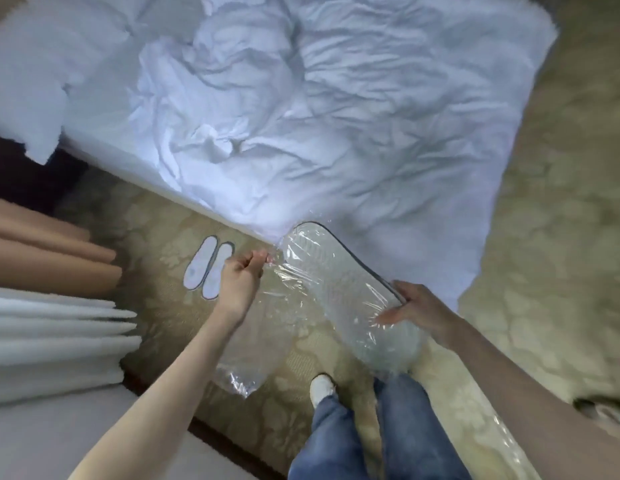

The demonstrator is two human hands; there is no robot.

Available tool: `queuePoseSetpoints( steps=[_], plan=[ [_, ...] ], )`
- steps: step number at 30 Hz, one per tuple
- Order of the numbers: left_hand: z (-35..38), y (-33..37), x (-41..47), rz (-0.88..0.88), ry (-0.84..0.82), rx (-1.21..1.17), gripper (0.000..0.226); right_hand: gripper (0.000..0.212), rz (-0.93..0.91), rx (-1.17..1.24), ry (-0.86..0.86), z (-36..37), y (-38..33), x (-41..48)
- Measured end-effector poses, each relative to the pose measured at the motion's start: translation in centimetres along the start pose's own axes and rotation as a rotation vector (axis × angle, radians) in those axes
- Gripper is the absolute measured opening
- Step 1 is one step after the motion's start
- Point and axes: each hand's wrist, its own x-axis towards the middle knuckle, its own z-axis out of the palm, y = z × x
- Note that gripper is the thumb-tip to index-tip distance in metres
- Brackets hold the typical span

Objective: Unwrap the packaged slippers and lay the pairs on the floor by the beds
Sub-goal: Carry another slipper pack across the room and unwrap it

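Head view: my right hand [414, 308] holds the packaged slippers [331, 268] by one end to steady them, while my left hand [241, 277] pinches the plastic wrap [282, 273] to pull it clear. One unwrapped pair [208, 268] already lies on the floor [156, 216] beside the bed [301, 116].

the left forearm [170, 382], at 7 o'clock, is bare from the frame edge to the wrist, and the right forearm [526, 386], at 4 o'clock, is bare likewise. the left hand [241, 282] and right hand [419, 313] are uncovered. at 6 o'clock both legs wear blue denim jeans [398, 427], faded paler down the front and creased. beyond the left hem shows a white shoe [322, 388] with a rounded toe.
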Motion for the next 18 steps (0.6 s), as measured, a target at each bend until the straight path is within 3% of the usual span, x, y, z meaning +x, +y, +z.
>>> queuePoseSetpoints(
  steps=[4,9,18],
  plan=[
    [9.4,3.5,-0.4,0.027,-0.157,0.050,0.039,0.028,0.010,0.137,0.179,-6.2,5.2,-5.2],
    [22.8,7.0,-2.7,0.023,-0.380,0.169,0.033,0.046,0.083,0.392,0.357,-14.1,13.1,-12.0],
    [47.4,7.0,-11.6,0.097,-0.797,0.502,0.021,0.034,0.347,0.713,0.864,-24.2,28.9,-21.7]
  ],
)
